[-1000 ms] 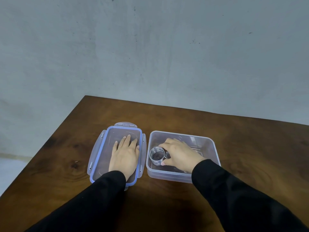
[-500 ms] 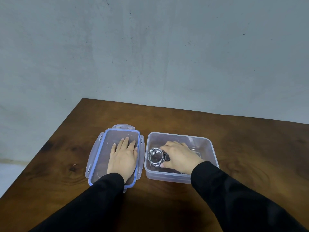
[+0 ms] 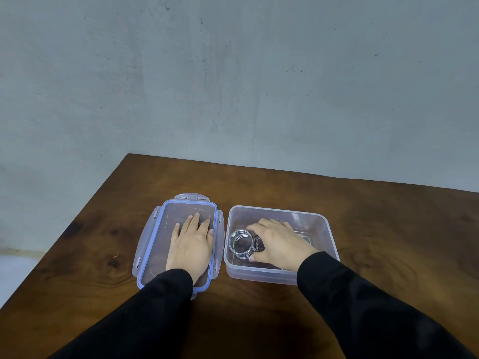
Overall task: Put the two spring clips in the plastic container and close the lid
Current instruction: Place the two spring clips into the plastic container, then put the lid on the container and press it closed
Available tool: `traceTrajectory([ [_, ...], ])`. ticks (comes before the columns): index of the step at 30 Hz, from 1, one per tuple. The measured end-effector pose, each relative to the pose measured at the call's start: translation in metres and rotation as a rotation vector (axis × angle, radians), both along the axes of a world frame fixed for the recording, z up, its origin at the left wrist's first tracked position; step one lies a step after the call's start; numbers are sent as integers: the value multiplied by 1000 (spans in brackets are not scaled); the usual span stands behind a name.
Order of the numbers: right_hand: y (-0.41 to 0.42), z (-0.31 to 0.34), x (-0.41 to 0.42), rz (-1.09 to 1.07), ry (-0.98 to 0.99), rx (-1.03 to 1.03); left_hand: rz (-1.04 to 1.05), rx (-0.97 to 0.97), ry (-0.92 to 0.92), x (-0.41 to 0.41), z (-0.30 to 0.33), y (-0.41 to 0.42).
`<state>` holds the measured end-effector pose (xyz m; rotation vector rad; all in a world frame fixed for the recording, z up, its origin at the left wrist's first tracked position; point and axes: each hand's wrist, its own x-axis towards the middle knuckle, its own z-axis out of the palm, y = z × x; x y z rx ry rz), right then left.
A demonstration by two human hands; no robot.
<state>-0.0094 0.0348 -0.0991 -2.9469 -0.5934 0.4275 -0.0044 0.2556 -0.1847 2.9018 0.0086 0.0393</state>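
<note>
A clear plastic container (image 3: 324,224) stands open on the wooden table. My right hand (image 3: 278,243) is inside it, fingers closed around a coiled metal spring clip (image 3: 239,243) that sits near the container's left wall. Thin metal parts of another clip (image 3: 302,235) show just past my knuckles, mostly hidden by the hand. The lid (image 3: 181,211), clear with a blue seal and side latches, lies upside down to the left of the container. My left hand (image 3: 191,246) rests flat on the lid, fingers spread.
The dark wooden table (image 3: 388,229) runs to a grey wall (image 3: 233,86) at the back. Its left edge (image 3: 64,229) slants close to the lid, with floor beyond.
My right hand and the spring clip have sunk slightly lower in the container. The left hand stays flat on the lid. The camera view shifted a little.
</note>
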Motion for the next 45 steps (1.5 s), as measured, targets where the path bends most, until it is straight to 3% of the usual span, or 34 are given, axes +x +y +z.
traceTrajectory([
  [5, -8, 15, -4, -60, -15, 149, -4, -6, 9, 0, 0, 0],
  [9, -30, 22, -1, -159, -264, 442, 1, -58, 8, -2, 3, -1],
  [12, -45, 30, -3, -246, -366, 572, 46, -214, 22, -2, 10, 0],
  [16, -45, 30, -16, -323, -365, 615, 78, -371, -4, -12, 38, 6],
  [20, -28, 21, -37, -280, -339, 628, -103, -155, -49, -48, 51, 17],
  [26, -7, 7, -60, -182, -376, 602, -322, 88, -68, -108, 16, 51],
  [36, -1, -2, -65, -240, -326, 591, -492, 8, -249, -118, 3, 68],
  [40, -1, -3, -65, -296, -291, 601, -460, -35, -330, -118, 6, 74],
  [45, -4, -4, -64, -362, -244, 673, -376, -117, -645, -108, 37, 82],
])
